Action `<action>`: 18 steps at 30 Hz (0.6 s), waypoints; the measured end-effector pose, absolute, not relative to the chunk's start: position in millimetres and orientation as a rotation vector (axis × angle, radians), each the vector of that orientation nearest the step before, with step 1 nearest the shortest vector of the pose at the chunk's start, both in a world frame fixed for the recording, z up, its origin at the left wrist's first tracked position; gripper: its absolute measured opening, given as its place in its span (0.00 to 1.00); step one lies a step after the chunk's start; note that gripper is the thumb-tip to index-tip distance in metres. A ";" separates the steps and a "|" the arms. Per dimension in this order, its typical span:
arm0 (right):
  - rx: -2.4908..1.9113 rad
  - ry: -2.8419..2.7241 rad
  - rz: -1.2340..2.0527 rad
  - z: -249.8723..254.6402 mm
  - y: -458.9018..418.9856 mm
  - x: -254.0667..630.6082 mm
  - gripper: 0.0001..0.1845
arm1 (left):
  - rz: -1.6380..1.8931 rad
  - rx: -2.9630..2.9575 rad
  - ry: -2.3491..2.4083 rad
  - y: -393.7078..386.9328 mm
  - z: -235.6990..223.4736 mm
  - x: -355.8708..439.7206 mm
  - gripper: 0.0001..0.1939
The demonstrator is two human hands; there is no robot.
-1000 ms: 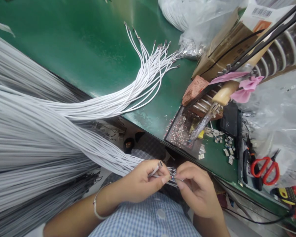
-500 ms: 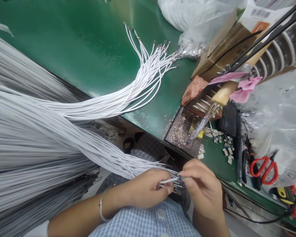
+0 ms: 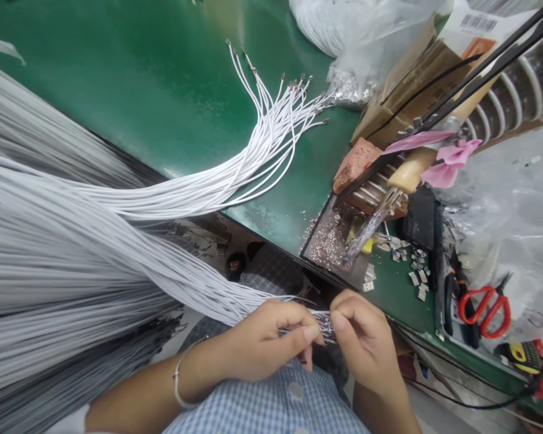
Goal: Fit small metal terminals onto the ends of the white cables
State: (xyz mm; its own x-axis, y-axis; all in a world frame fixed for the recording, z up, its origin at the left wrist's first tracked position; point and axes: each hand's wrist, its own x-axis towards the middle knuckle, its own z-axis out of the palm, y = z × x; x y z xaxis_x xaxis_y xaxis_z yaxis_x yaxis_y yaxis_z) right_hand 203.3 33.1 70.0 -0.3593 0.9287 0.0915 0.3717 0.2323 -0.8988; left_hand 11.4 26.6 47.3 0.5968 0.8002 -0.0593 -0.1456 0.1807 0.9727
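- A green surface (image 3: pixel 131 90) fills the upper left and centre of the frame; its front edge runs diagonally down toward the lower right.
- A large bundle of white wires (image 3: pixel 72 265) sweeps from the left edge of the frame to the lower centre, narrowing to tips with small metal terminals.
- The left hand (image 3: pixel 262 343), lower centre, has its fingers closed in a pinch on the wire tips; a thin bracelet (image 3: pixel 177 386) sits on the wrist.
- The right hand (image 3: pixel 366 346), just beside it, has its fingers closed on the same tips; thumb and forefinger of both hands nearly meet.
- A smaller fan of white wires (image 3: pixel 262 144) lies on the surface at upper centre, terminals pointing to the upper right.
- A shallow dark tray (image 3: pixel 317 256), right of centre, holds silvery debris; a wooden-handled tool (image 3: pixel 409 172) rests with its metal tip over the tray.
- A clear plastic bag (image 3: pixel 348 27) at the top holds more coiled white wire.
- Red-handled scissors (image 3: pixel 484 310) lie at the lower right; small metal pieces (image 3: pixel 416 268) are scattered near them.
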 end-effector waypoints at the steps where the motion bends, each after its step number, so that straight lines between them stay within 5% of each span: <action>1: -1.189 -1.854 1.097 69.7 33.1 203.2 0.12 | 0.740 1.193 0.667 26.2 45.9 11.4 0.17; 11: -1.080 -2.004 1.129 73.6 32.1 212.3 0.11 | 0.709 1.757 0.715 40.6 57.9 -10.7 0.13; 18: -1.102 -1.919 1.133 68.5 25.1 208.7 0.14 | 1.305 1.803 1.564 66.9 81.9 -70.7 0.08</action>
State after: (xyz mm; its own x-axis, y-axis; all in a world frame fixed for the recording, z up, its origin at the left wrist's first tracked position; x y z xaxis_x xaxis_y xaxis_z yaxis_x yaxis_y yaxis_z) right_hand 208.7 25.1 68.5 -0.4405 0.8912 0.1079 0.3359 0.2751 -0.9008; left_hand -70.7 66.9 81.9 -0.0722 0.9252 0.3726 0.5323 -0.2802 0.7988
